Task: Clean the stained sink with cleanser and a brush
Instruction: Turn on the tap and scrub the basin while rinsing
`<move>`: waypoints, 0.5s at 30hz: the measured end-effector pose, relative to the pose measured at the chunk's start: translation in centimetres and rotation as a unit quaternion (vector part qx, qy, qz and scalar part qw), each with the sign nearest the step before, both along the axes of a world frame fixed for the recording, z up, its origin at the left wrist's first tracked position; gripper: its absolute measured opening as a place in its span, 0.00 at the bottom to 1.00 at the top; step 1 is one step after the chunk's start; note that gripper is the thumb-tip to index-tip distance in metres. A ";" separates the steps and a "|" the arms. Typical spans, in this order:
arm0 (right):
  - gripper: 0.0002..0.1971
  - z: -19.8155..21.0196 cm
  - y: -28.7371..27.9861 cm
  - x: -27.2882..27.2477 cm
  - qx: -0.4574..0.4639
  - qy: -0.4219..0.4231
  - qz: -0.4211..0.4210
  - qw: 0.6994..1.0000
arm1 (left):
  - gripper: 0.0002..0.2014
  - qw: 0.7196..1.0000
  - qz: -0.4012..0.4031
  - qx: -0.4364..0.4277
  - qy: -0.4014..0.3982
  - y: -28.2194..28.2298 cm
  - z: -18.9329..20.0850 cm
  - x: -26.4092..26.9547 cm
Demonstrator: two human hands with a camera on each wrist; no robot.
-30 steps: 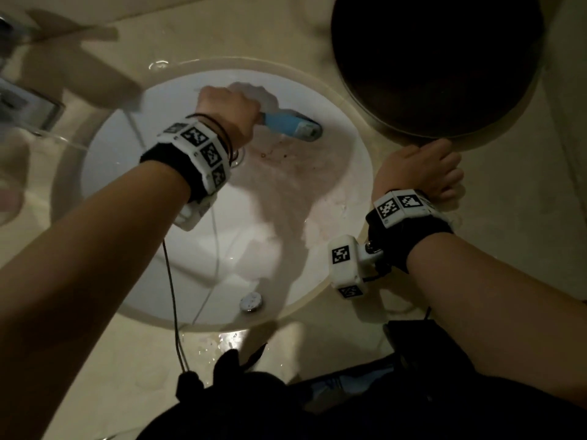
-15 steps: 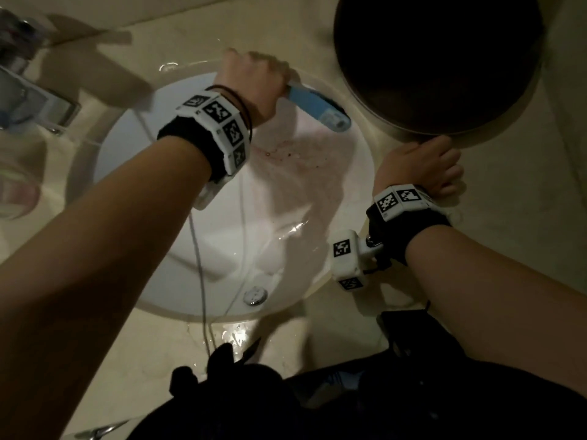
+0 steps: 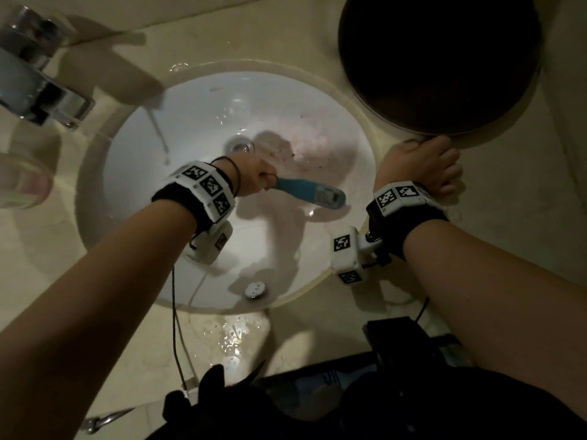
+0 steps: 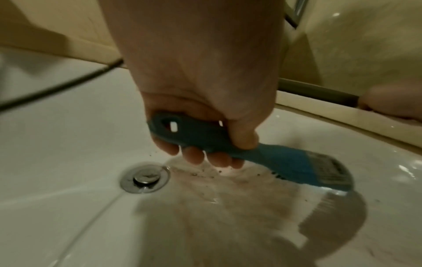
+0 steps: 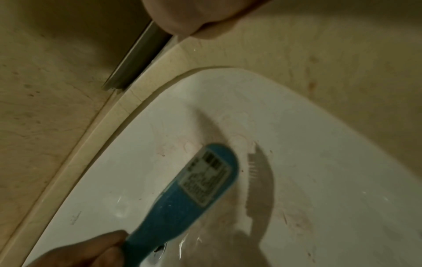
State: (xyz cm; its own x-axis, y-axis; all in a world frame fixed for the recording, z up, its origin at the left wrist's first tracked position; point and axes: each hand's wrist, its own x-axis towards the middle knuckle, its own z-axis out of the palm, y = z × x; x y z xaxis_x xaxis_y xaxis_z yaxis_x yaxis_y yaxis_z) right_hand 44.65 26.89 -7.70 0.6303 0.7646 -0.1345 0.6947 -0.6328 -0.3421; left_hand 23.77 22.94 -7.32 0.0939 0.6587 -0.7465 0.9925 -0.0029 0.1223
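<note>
The white oval sink point(image 3: 139, 192) has a pinkish stain point(image 3: 317, 142) with dark specks on its right inner wall. My left hand point(image 3: 254, 177) grips the handle of a blue brush point(image 3: 306, 192). The brush head points right and hovers just over the stained wall, casting a shadow. In the left wrist view my fingers wrap the brush handle point(image 4: 200, 136), right of the chrome drain point(image 4: 145, 178). The right wrist view shows the labelled brush back point(image 5: 205, 182). My right hand point(image 3: 424, 166) rests on the counter at the sink's right rim, fingers loosely curled, holding nothing.
A chrome faucet point(image 3: 41, 90) at the upper left runs a thin stream of water point(image 3: 157, 128) into the basin. A large dark round vessel point(image 3: 438, 58) stands on the beige counter point(image 3: 508, 217) just beyond my right hand. A puddle point(image 3: 232, 338) lies on the front counter.
My left hand has drawn the brush from the sink's far right rim back down to the middle of the right wall. The right hand has stayed on the counter.
</note>
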 end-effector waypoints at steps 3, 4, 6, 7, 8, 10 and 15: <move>0.17 -0.1 -0.1 0.1 0.008 0.001 0.000 1.000 | 0.15 1.000 0.001 -0.014 -0.015 0.3 -1.1 1.4; 0.17 -0.2 -0.1 0.1 0.010 -0.001 0.001 1.000 | 0.16 1.000 -0.002 -0.007 -0.006 0.6 -1.4 1.7; 0.17 -0.2 0.0 0.1 0.010 -0.003 0.001 1.000 | 0.16 0.999 0.014 0.030 0.024 1.1 -1.9 1.5; 0.17 -0.2 0.0 0.1 0.009 -0.003 0.001 1.000 | 0.16 0.997 0.035 0.047 0.048 1.4 -2.3 1.1; 0.17 -0.2 0.1 0.1 0.007 -0.002 0.000 1.000 | 0.16 0.994 0.059 0.059 0.075 1.6 -2.5 0.5; 0.17 -0.1 0.0 0.1 0.001 -0.001 0.003 1.000 | 0.15 0.984 0.116 0.068 0.114 1.6 -2.9 -0.4; 0.17 -0.1 0.1 0.1 -0.004 -0.006 0.005 1.000 | 0.14 0.980 0.134 0.081 0.123 2.0 -3.0 -1.4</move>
